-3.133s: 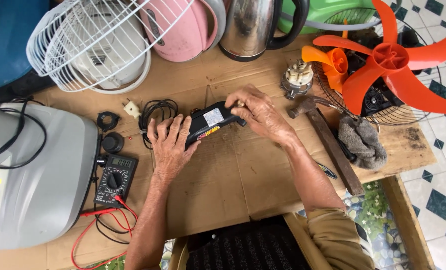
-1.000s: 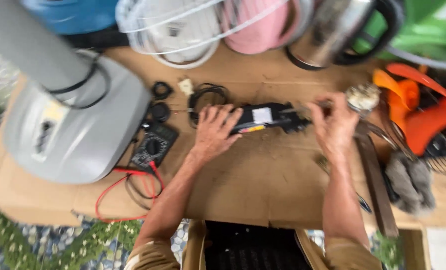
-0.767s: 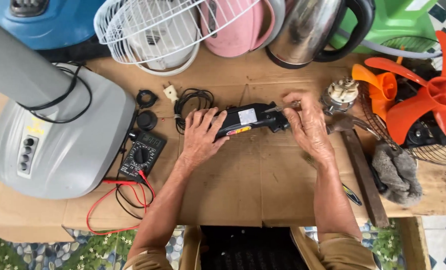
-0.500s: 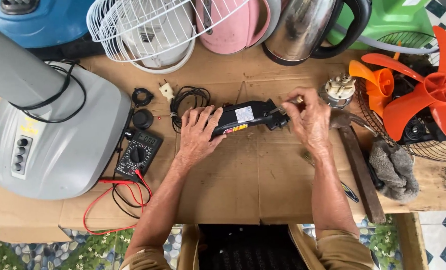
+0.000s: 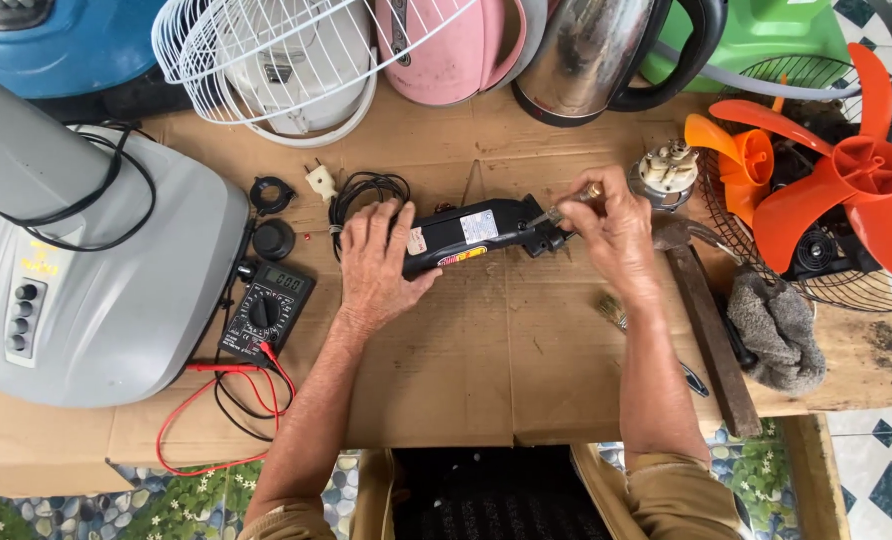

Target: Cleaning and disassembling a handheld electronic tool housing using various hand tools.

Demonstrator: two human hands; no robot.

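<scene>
A black hand-held electric appliance (image 5: 476,232) with a white sticker lies on cardboard at the table's middle. My left hand (image 5: 378,262) presses flat on its left end, next to its coiled black cord (image 5: 361,190). My right hand (image 5: 616,232) pinches a thin screwdriver (image 5: 564,207) whose tip meets the appliance's right end.
A grey fan base (image 5: 96,270) fills the left. A multimeter (image 5: 268,312) with red and black leads lies beside it. A hammer (image 5: 701,320), grey rag (image 5: 778,330) and orange fan blade (image 5: 846,180) sit right. Fan grille (image 5: 276,50), pink cooker and kettle (image 5: 596,50) line the back.
The view swung and then steadied. My right hand has lifted off the appliance's end and now holds the screwdriver angled at it. My left hand stays on the left end.
</scene>
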